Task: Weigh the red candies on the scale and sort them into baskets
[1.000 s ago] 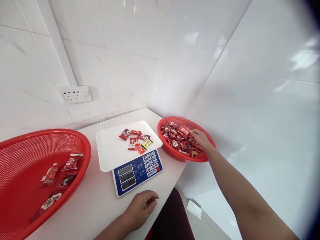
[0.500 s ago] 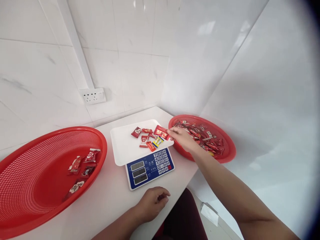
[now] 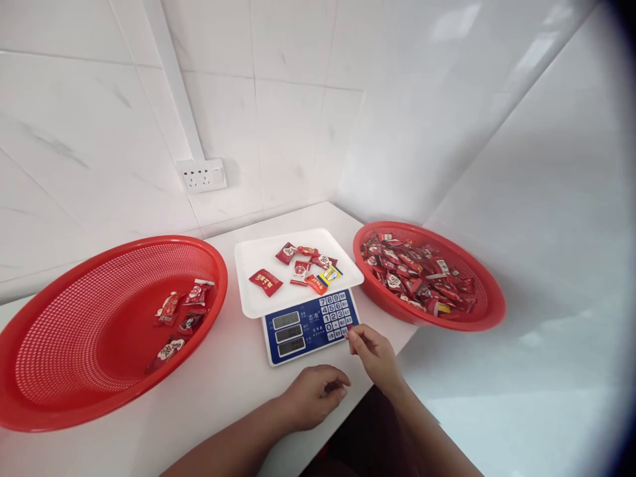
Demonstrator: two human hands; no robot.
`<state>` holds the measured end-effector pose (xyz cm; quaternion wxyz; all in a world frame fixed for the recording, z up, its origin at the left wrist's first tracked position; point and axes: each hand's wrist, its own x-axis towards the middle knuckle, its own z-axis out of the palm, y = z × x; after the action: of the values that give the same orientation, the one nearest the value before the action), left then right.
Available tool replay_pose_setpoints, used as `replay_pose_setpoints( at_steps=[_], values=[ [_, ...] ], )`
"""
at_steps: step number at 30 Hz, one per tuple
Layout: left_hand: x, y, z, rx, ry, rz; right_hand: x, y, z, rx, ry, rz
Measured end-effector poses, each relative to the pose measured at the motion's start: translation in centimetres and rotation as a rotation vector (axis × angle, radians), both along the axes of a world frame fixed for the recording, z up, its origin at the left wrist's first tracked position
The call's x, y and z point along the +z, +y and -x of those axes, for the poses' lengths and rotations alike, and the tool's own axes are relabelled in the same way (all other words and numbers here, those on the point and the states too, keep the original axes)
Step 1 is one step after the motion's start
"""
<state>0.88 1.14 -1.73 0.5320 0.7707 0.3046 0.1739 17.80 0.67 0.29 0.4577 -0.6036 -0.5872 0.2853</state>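
A digital scale (image 3: 311,328) with a blue key panel stands on the table, topped by a white tray (image 3: 253,258). Several wrapped candies lie on that tray, among them a red candy (image 3: 266,281) apart at the left and a yellow-and-blue candy (image 3: 330,274) near the right edge. My right hand (image 3: 376,358) is by the scale's lower right corner, fingers curled together, with nothing visible in them. In front of the scale, my left hand (image 3: 315,397) rests near the table edge, loosely curved, thumb and forefinger apart, holding nothing.
At the left sits a large red basket (image 3: 54,291) holding several candies. A second red basket (image 3: 479,278), heaped with candies, stands at the right against the wall. A wall socket (image 3: 203,176) is above the white table (image 3: 223,371), which meets the tiled wall behind.
The right hand has let go of a red candy, now lying on the tray's left part, and has drawn back toward me. The left hand stays in place. The camera view has shifted slightly.
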Motion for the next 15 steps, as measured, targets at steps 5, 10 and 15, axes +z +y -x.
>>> replay_pose_setpoints(
  at_steps=[5,10,15],
  values=[
    [0.3,0.1,-0.1,-0.006,0.020,-0.017,-3.2,-1.3,0.1,0.001,-0.135,0.023],
    [0.4,0.0,-0.2,0.013,0.018,-0.031,-4.6,-1.1,0.1,0.057,-0.275,-0.114],
    [0.3,-0.2,-0.4,0.041,0.031,-0.041,-4.8,-1.2,0.0,0.054,-0.297,-0.124]
  ],
)
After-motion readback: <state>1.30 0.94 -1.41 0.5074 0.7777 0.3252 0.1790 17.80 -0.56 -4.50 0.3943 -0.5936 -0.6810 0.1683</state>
